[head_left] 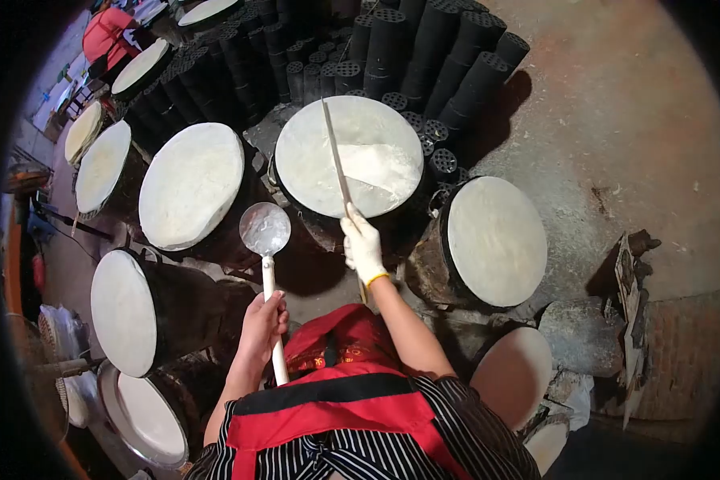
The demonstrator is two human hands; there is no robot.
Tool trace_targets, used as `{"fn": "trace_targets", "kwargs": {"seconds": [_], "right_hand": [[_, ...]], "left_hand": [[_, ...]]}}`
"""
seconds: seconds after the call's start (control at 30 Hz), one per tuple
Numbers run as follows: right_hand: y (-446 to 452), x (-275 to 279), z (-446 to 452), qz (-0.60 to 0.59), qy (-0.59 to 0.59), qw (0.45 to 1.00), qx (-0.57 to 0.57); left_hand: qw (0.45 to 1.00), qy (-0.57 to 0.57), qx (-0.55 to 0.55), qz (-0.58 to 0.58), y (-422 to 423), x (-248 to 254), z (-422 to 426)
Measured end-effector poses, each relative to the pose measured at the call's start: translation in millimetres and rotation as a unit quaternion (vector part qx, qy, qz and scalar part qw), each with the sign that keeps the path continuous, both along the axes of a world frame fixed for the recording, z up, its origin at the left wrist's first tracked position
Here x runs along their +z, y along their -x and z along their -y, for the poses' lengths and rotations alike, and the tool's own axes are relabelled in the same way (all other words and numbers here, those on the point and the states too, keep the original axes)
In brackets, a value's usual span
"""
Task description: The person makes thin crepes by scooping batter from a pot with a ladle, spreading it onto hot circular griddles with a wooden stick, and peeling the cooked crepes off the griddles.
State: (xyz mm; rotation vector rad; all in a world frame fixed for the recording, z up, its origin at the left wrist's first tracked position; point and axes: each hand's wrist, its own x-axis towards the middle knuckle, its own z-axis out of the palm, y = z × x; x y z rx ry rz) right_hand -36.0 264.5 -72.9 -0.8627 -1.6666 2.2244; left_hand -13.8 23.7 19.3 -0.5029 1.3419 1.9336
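Observation:
My left hand point(264, 324) is bare and wrapped round the pale handle of a ladle point(265, 230). The ladle's round metal bowl has whitish residue in it and sits left of the nearest round griddle point(306, 148). On my right hand point(364, 246) is a white glove with a yellow cuff. Its fingers close on a long thin stick point(336, 148), which reaches across that griddle to its far edge. White material covers the griddle's top, with a brighter, uneven patch point(380, 168) right of the stick. Whether the stick touches the surface, I cannot tell.
Several more pale-topped round griddles stand around me, including one at left point(192, 186) and one at right point(498, 242). Stacks of black honeycomb briquettes point(388, 48) rise behind. Broken wood point(628, 304) stands at right. Another person point(110, 36) is at the upper left.

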Motion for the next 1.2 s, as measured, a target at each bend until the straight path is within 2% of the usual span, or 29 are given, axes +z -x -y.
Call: {"fn": "trace_targets", "kwargs": {"seconds": [0.07,0.17,0.2,0.3,0.37,0.4,0.47,0.53,0.63,0.73,0.87,0.97,1.0,1.03,1.07,1.13,1.2], "right_hand": [[-14,-27,-16,-0.022,-0.073,0.996,-0.038],[-38,-56,-10,-0.014,-0.096,0.976,-0.193],[-41,-25,10,0.039,-0.041,0.979,-0.197],[-18,-93,20,-0.042,-0.102,0.990,-0.088],[-12,-8,24,0.027,0.039,0.999,-0.009],[-14,16,11,0.052,0.031,0.998,0.010],[-11,0,-26,0.043,-0.024,0.998,-0.046],[-15,6,-45,0.046,-0.021,0.988,-0.144],[-24,-15,-42,0.009,-0.250,0.968,-0.010],[-33,-13,-33,0.017,-0.243,0.968,0.054],[-24,-35,-81,-0.007,-0.246,0.969,-0.020],[-52,-27,-63,-0.067,-0.376,0.922,0.069],[-71,1,-50,-0.020,-0.262,0.955,0.136],[-90,7,-39,-0.016,-0.269,0.953,0.137],[-108,7,-30,-0.014,-0.217,0.968,0.125],[-133,3,-23,0.002,-0.237,0.966,0.099],[-138,1,-10,0.042,-0.289,0.956,-0.018]], "left_hand": [[1.000,0.007,-0.002,0.001,0,0,8],[1.000,0.003,0.006,0.001,1,-3,15],[1.000,0.003,0.007,0.002,1,-3,16],[1.000,-0.004,0.001,0.014,1,-3,15],[1.000,-0.014,-0.015,0.010,2,-2,17],[0.999,-0.020,-0.024,0.008,1,-2,17],[0.999,-0.009,-0.039,0.002,0,0,17],[0.999,-0.013,-0.052,0.000,0,2,16],[0.998,-0.030,-0.062,0.004,4,-7,12],[0.997,-0.012,-0.077,-0.014,15,-6,3],[0.994,0.010,-0.099,-0.040,33,-4,-13],[0.991,0.040,-0.113,-0.065,53,-6,-27],[0.989,0.048,-0.116,-0.073,61,-8,-34],[0.986,0.030,-0.135,-0.090,75,-18,-36],[0.981,0.051,-0.148,-0.112,88,-26,-44],[0.969,0.097,-0.170,-0.152,114,-37,-59],[0.967,0.126,-0.144,-0.166,131,-45,-84]]}}
